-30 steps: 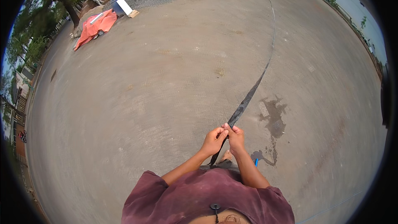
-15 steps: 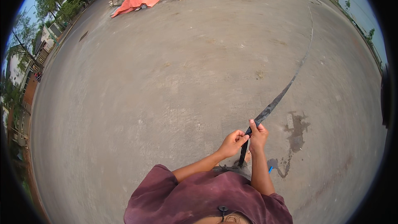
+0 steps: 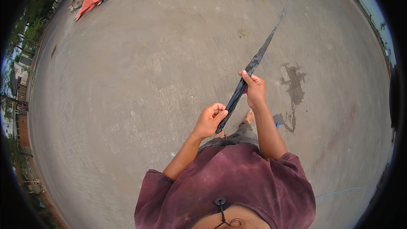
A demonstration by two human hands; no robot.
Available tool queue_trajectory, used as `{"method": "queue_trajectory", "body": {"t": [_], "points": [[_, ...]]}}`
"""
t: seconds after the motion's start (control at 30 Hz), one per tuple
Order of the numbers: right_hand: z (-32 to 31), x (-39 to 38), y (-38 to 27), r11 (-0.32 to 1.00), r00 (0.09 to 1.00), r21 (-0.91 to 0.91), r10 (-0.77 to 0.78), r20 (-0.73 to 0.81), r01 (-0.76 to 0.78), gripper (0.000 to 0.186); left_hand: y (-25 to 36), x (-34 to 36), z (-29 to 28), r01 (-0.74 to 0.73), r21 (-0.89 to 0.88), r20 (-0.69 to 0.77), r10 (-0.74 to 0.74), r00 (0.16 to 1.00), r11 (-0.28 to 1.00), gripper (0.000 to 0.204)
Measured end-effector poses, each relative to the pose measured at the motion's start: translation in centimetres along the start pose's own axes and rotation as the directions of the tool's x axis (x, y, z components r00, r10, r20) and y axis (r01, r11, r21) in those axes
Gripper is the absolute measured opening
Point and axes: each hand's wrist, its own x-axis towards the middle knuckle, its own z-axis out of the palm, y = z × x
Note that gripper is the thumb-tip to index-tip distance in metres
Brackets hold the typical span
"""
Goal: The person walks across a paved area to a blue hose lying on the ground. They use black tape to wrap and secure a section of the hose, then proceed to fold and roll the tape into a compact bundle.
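on my feed i see one long black strip [image 3: 255, 61], thin and pliable, running from just below centre out toward one o'clock. its near length, stretched taut between the left grip [image 3: 210, 120] and the right grip [image 3: 255, 90], is gathered into glossy lengthwise creases. farther toward one o'clock it turns duller, with grey patches, and tapers to a gently curved line.

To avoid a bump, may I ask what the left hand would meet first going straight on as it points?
Beyond the black strip it touches, the left hand would likely meet the right hand; depth is unclear.
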Motion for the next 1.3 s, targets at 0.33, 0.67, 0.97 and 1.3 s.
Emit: {"method": "queue_trajectory", "body": {"t": [0.33, 0.67, 0.97, 1.3], "points": [[-2.0, 0.6, -0.5, 0.98, 0.984, -0.091, 0.18, 0.002, -0.179, 0.032, 3.0, -1.8, 0.0, 0.071, -0.183, 0.101, -0.054, 0.993, 0.981, 0.022], [-2.8, -9.8, -2.6, 0.353, 0.632, -0.529, -0.517, 0.577, 0.772, 0.048, 1.1, -0.6, 1.0, 0.017, -0.171, 0.109, 0.002, 0.994, 0.985, 0.016], [-3.4, -10.5, -1.8, 0.312, 0.577, -0.497, -0.578, 0.577, 0.81, 0.034, 1.3, 1.6, 1.4, 0.026, -0.185, 0.156, 0.003, 0.988, 0.982, 0.027], [-4.7, -11.0, -0.7, 0.39, 0.665, -0.553, -0.57, 0.483, 0.736, 0.017, -3.4, 6.3, 3.2, -0.445, 0.37, 0.246, 0.377, 0.893, 0.815, 0.034]]}}
